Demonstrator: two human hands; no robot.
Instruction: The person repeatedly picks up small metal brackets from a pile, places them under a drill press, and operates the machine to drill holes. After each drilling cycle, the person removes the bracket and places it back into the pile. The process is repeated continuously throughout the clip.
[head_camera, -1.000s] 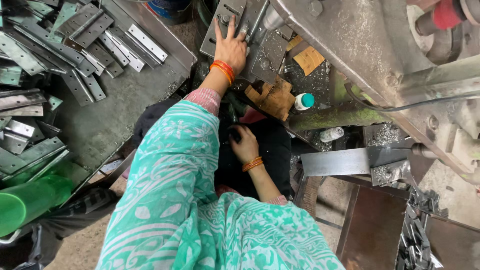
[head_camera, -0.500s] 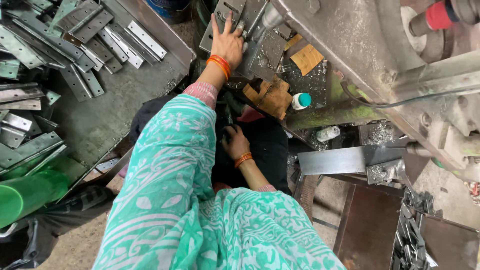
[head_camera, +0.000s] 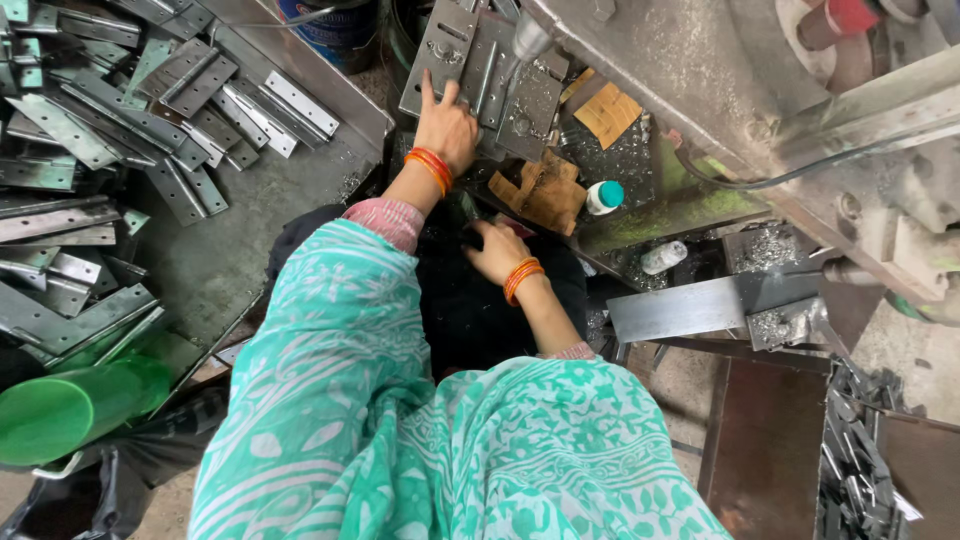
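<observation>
Head view, looking down: the person's left hand (head_camera: 447, 125) lies flat, fingers spread, on a grey hinge plate (head_camera: 440, 50) under the drill bit (head_camera: 527, 38) of a press, while the right hand (head_camera: 497, 250) rests curled over a dark lap, and whether it grips anything cannot be told. Drilling seems mid-batch, judging by one plate in place and a heap of hinge plates (head_camera: 110, 130), too many to count, waiting on the metal table (head_camera: 250, 200). Also visible are one teal-capped bottle (head_camera: 603, 197) and one green tube (head_camera: 75, 408).

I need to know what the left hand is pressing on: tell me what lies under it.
Under the left hand lies a flat grey metal plate on the machine bed, beside more plates. The part beneath the palm is covered.
</observation>
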